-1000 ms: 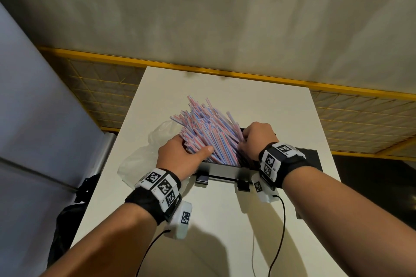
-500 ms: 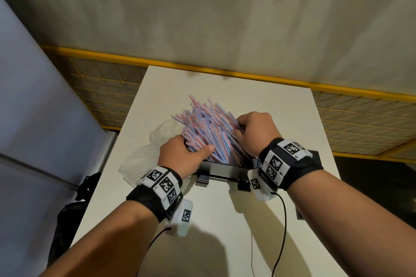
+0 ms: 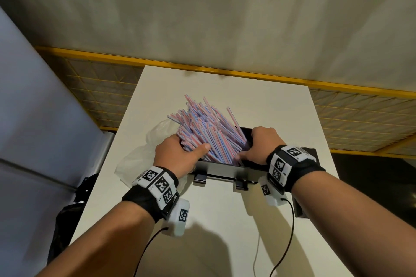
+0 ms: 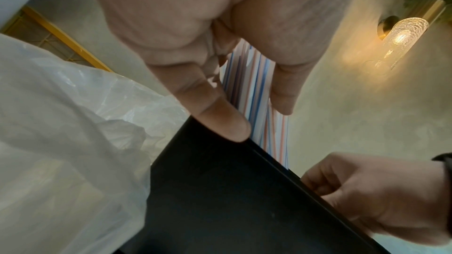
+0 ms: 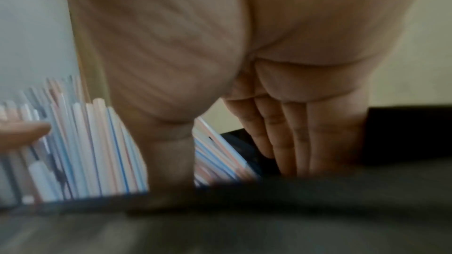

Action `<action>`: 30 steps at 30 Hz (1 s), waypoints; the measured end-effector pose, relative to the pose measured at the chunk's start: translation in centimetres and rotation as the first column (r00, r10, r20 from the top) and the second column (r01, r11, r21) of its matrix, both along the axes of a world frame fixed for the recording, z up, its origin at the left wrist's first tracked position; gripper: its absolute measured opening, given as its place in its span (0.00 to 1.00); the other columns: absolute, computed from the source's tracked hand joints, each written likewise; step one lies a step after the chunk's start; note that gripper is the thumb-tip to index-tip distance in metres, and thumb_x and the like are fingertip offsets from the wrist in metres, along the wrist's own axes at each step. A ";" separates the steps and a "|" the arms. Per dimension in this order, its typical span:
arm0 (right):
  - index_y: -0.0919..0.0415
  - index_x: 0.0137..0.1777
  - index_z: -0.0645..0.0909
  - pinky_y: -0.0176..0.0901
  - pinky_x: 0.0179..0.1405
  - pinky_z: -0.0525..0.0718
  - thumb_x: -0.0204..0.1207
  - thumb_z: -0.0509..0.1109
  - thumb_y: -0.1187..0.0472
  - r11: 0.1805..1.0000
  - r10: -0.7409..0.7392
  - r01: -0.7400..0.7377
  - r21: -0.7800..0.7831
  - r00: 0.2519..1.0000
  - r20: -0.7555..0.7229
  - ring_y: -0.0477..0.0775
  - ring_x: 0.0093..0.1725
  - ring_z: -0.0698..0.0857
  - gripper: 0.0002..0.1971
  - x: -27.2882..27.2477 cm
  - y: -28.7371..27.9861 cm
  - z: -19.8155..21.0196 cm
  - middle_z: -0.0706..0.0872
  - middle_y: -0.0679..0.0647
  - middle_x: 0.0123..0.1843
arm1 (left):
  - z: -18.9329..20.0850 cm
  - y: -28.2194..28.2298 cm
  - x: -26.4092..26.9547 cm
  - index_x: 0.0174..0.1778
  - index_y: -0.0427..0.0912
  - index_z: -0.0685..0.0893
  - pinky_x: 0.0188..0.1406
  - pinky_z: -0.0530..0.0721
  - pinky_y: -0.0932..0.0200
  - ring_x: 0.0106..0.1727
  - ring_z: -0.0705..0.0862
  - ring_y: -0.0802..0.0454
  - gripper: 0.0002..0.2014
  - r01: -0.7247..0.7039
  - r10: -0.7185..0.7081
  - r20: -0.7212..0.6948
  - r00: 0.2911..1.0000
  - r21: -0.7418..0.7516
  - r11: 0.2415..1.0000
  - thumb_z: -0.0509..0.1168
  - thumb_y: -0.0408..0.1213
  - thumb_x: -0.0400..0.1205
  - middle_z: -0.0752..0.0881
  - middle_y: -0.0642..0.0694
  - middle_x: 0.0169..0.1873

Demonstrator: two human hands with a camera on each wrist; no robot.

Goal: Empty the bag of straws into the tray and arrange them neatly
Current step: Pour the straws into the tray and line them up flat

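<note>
A heap of pink-and-blue striped straws (image 3: 209, 132) stands slanted in a black tray (image 3: 220, 167) on the white table, their far ends fanned out above the rim. My left hand (image 3: 191, 146) grips the heap's left side, thumb across the top; in the left wrist view straws (image 4: 254, 88) run between thumb and fingers. My right hand (image 3: 247, 146) is at the tray's right end, fingers pointing down inside it beside the straws (image 5: 97, 152), thumb against their near ends. The empty clear plastic bag (image 3: 139, 159) lies crumpled left of the tray.
A flat black object (image 3: 308, 159) lies at the table's right edge, behind my right wrist. Bare white table (image 3: 225, 231) stretches toward me. A yellow-framed grid fence (image 3: 225, 72) runs behind the table. A grey panel (image 3: 33, 119) and a dark bag (image 3: 65, 220) are to the left.
My right hand has slid from the heap's right side to the tray's right end. The straws have spread out to the right. My left hand has kept its grip.
</note>
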State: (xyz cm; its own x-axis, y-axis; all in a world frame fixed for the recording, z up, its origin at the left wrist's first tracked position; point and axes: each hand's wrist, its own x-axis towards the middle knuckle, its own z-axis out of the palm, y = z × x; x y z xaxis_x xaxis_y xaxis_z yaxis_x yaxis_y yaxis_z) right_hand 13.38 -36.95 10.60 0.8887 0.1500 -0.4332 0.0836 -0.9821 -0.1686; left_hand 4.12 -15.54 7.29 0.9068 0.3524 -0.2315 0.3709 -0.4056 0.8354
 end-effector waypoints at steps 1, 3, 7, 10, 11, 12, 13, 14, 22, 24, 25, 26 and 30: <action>0.55 0.39 0.78 0.40 0.30 0.77 0.59 0.87 0.40 1.000 0.003 -0.003 -0.022 1.000 -0.027 0.52 0.38 0.82 0.25 0.0 0.3 -0.2 0.82 0.51 0.37 | 0.0 0.0 0.0 0.39 0.53 0.87 0.48 0.92 0.46 0.40 0.92 0.51 0.16 -0.002 0.002 0.000 1.000 -0.005 1.000 0.79 0.60 0.70 0.91 0.55 0.34; 0.56 0.39 0.79 0.41 0.34 0.81 0.57 0.88 0.41 0.998 0.020 -0.023 -0.058 0.998 -0.059 0.52 0.38 0.83 0.25 0.1 0.9 -1.1 0.84 0.52 0.37 | 0.1 0.0 -0.2 0.39 0.54 0.87 0.49 0.92 0.46 0.40 0.92 0.51 0.15 0.000 0.000 0.000 1.000 -0.004 1.000 0.79 0.59 0.70 0.91 0.55 0.34; 0.58 0.39 0.79 0.43 0.36 0.81 0.63 0.84 0.51 0.996 0.029 -0.030 -0.085 0.999 -0.016 0.58 0.40 0.85 0.18 0.4 1.6 -2.1 0.87 0.56 0.41 | 0.3 -0.1 -0.3 0.38 0.55 0.85 0.51 0.91 0.48 0.41 0.92 0.51 0.14 0.009 -0.009 0.004 1.000 0.006 1.000 0.79 0.58 0.71 0.91 0.55 0.34; 0.59 0.42 0.80 0.43 0.36 0.76 0.75 0.74 0.59 0.995 0.082 -0.076 -0.070 0.993 0.083 0.62 0.38 0.80 0.06 0.9 2.1 -1.7 0.86 0.60 0.43 | 0.3 0.0 -0.2 0.39 0.55 0.85 0.51 0.91 0.48 0.41 0.92 0.51 0.15 0.010 -0.010 -0.002 1.000 0.001 1.000 0.79 0.59 0.71 0.91 0.56 0.35; 0.60 0.42 0.82 0.43 0.36 0.75 0.76 0.72 0.61 0.994 0.102 -0.095 -0.061 0.989 0.107 0.62 0.38 0.80 0.04 1.1 2.3 -1.5 0.84 0.59 0.40 | 0.3 0.0 -0.2 0.38 0.54 0.85 0.51 0.91 0.48 0.40 0.92 0.51 0.15 0.007 -0.007 -0.002 1.000 0.001 1.000 0.79 0.59 0.71 0.91 0.56 0.35; 0.59 0.39 0.81 0.44 0.37 0.74 0.77 0.71 0.61 0.992 0.121 -0.115 -0.051 0.984 0.130 0.63 0.39 0.80 0.06 1.1 2.4 -1.3 0.81 0.57 0.37 | 0.4 0.0 -0.3 0.36 0.54 0.84 0.50 0.91 0.48 0.40 0.92 0.51 0.15 0.005 -0.005 -0.001 1.000 0.004 1.000 0.79 0.58 0.71 0.91 0.56 0.34; 0.58 0.35 0.79 0.44 0.37 0.74 0.77 0.71 0.61 0.990 0.136 -0.132 -0.041 0.980 0.148 0.63 0.40 0.80 0.09 1.2 2.6 -1.0 0.78 0.55 0.34 | 0.4 0.0 -0.3 0.35 0.54 0.83 0.50 0.91 0.49 0.40 0.92 0.51 0.15 0.009 -0.009 -0.002 1.000 0.007 1.000 0.79 0.58 0.71 0.90 0.57 0.32; 0.58 0.34 0.78 0.44 0.37 0.73 0.77 0.72 0.60 0.988 0.151 -0.149 -0.028 0.976 0.158 0.64 0.41 0.81 0.11 1.2 2.7 -0.8 0.78 0.55 0.33 | 0.5 -0.1 -0.2 0.34 0.55 0.83 0.49 0.91 0.51 0.40 0.92 0.51 0.15 0.015 -0.015 -0.004 1.000 0.013 1.000 0.79 0.58 0.72 0.89 0.57 0.31; 0.61 0.38 0.80 0.42 0.28 0.72 0.67 0.79 0.35 0.999 0.005 -0.014 0.045 0.983 0.186 0.55 0.37 0.82 0.27 0.3 0.8 0.4 0.84 0.55 0.37 | 2.4 -1.1 0.1 0.26 0.49 0.77 0.40 0.85 0.56 0.38 0.90 0.42 0.24 0.161 -0.151 -0.156 0.976 0.051 0.986 0.71 0.62 0.78 0.84 0.49 0.23; 0.61 0.30 0.81 0.41 0.26 0.71 0.69 0.75 0.31 0.997 0.021 -0.027 0.077 0.996 0.087 0.52 0.32 0.82 0.29 -0.7 0.2 -0.4 0.83 0.52 0.29 | 3.1 -1.3 0.4 0.32 0.44 0.79 0.37 0.92 0.46 0.29 0.91 0.43 0.24 0.122 -0.124 -0.192 0.974 -0.024 0.992 0.71 0.63 0.77 0.90 0.40 0.29; 0.60 0.27 0.79 0.41 0.27 0.74 0.69 0.74 0.31 0.989 0.033 -0.035 0.146 0.999 0.014 0.51 0.31 0.82 0.30 -1.3 -0.1 -1.0 0.84 0.50 0.28 | 3.4 -1.4 0.4 0.34 0.42 0.80 0.34 0.92 0.44 0.25 0.90 0.43 0.24 0.086 -0.100 -0.201 0.974 -0.076 0.993 0.71 0.62 0.77 0.92 0.38 0.34; 0.60 0.25 0.78 0.42 0.31 0.78 0.67 0.73 0.29 0.973 0.057 -0.044 0.226 0.997 -0.053 0.49 0.33 0.85 0.32 -1.8 -0.3 -1.6 0.88 0.48 0.32 | 3.6 -1.6 0.4 0.35 0.42 0.78 0.33 0.92 0.44 0.24 0.89 0.44 0.24 0.043 -0.068 -0.208 0.976 -0.125 0.991 0.72 0.61 0.78 0.92 0.37 0.38; 0.55 0.37 0.85 0.43 0.47 0.86 0.67 0.73 0.29 0.947 0.181 -0.128 0.294 0.971 -0.159 0.46 0.44 0.88 0.27 -2.9 -0.5 -2.9 0.91 0.44 0.44 | 3.8 -2.6 0.4 0.34 0.49 0.67 0.37 0.93 0.41 0.32 0.93 0.38 0.23 -0.027 -0.028 -0.244 0.969 -0.219 0.975 0.72 0.57 0.79 0.91 0.36 0.41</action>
State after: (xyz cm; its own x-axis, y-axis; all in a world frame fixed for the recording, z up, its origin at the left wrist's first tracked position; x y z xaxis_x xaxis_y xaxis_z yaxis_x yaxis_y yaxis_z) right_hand 10.49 -37.48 7.66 0.7553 0.4173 -0.5053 0.1727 -0.8705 -0.4608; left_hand 4.48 -18.17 11.05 0.8128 0.2682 -0.5171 0.5746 -0.2233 0.7874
